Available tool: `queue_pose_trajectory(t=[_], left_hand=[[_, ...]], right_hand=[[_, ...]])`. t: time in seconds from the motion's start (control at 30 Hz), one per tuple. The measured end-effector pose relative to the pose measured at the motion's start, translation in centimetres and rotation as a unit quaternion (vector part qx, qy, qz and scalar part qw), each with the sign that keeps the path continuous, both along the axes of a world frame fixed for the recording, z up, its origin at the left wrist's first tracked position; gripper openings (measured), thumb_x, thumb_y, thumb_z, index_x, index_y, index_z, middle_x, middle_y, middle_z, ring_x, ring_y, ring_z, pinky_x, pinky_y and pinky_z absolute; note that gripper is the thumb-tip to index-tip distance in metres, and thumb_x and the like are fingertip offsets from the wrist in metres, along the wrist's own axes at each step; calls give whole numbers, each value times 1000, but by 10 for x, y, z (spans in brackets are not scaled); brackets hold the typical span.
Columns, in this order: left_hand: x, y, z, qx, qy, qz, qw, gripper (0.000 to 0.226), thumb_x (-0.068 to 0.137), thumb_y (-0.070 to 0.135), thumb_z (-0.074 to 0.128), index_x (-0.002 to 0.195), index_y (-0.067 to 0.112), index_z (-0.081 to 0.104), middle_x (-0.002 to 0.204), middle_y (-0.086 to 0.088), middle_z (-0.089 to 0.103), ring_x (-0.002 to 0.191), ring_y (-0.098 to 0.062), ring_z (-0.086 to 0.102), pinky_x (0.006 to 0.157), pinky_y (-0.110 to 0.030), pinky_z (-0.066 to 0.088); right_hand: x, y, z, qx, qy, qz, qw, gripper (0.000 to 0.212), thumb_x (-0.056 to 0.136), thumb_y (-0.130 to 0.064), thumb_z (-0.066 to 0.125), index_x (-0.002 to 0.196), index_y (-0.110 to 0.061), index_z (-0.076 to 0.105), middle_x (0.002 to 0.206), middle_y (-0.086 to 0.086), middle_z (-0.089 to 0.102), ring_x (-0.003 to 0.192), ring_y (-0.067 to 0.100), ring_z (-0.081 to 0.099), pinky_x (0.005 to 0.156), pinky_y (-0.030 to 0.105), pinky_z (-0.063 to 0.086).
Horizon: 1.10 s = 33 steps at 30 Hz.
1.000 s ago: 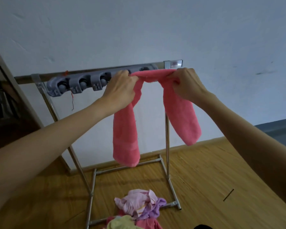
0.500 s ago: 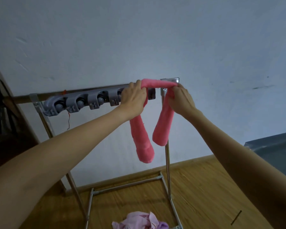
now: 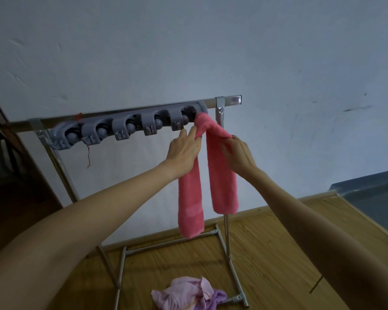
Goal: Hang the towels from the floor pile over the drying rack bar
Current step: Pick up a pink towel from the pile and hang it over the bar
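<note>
A pink towel point(image 3: 222, 175) hangs in two strands from the right end of the grey clip holder point(image 3: 130, 128), which is fixed to the metal drying rack bar point(image 3: 230, 100). My left hand point(image 3: 184, 151) touches the top of the left strand with fingers stretched out. My right hand point(image 3: 239, 153) grips the upper part of the right strand with curled fingers. The floor pile point(image 3: 188, 295) shows pale pink and purple cloths at the bottom edge, beside the rack's base.
The rack's base frame point(image 3: 233, 271) and its upright post point(image 3: 226, 231) stand on the wooden floor close to a white wall. A dark doorway point(image 3: 0, 164) lies to the left. A grey raised surface point(image 3: 372, 198) sits at the right.
The towel has dropped from on top of the bar to the holder's right end, and its strands hang longer. Both hands have moved down; my left fingers have straightened.
</note>
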<state>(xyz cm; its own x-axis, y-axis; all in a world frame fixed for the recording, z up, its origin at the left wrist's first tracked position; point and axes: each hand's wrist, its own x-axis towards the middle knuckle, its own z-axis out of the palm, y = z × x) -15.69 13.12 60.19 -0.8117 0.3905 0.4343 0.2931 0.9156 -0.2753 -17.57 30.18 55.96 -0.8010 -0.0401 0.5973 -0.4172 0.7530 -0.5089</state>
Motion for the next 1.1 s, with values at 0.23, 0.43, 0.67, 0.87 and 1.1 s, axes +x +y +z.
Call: queue_pose_trajectory(t=[0.23, 0.43, 0.67, 0.87, 1.1], left_hand=[[3, -7, -27, 40, 13, -67, 997, 67, 78, -10, 52, 142, 5, 35, 132, -15, 40, 105, -32, 44, 69, -37, 47], [6, -12, -52, 144, -43, -121, 981, 54, 84, 3, 50, 137, 9, 42, 123, -14, 44, 104, -30, 49, 79, -40, 50], [6, -20, -73, 239, -174, -141, 945, 65, 80, -2, 51, 142, 11, 33, 135, -11, 38, 108, -28, 51, 87, -34, 47], [-1, -20, -58, 290, -162, -129, 934, 72, 75, -2, 52, 143, 11, 35, 143, -7, 33, 103, -26, 55, 84, -29, 47], [11, -22, -67, 305, -229, -160, 911, 78, 76, -3, 52, 148, 16, 29, 147, -2, 27, 108, -23, 52, 78, -23, 45]], right_hand=[[6, -2, -19, 51, 27, 31, 998, 41, 80, -4, 56, 121, -8, 60, 120, 12, 55, 95, 33, 60, 78, 42, 52], [8, -11, -35, 72, 42, 51, 995, 33, 81, -1, 52, 113, -8, 61, 102, 11, 58, 84, 28, 57, 69, 35, 49], [1, -7, -45, 93, 50, 38, 994, 18, 81, 1, 50, 92, -7, 61, 83, 7, 58, 73, 23, 49, 60, 36, 45], [1, -4, -45, 113, 14, 61, 992, 28, 71, 6, 49, 90, -7, 63, 84, 10, 63, 73, 33, 56, 59, 31, 41], [17, -9, -47, 93, -24, 62, 993, 47, 80, 3, 50, 123, -13, 56, 111, 11, 61, 91, 32, 60, 71, 44, 52]])
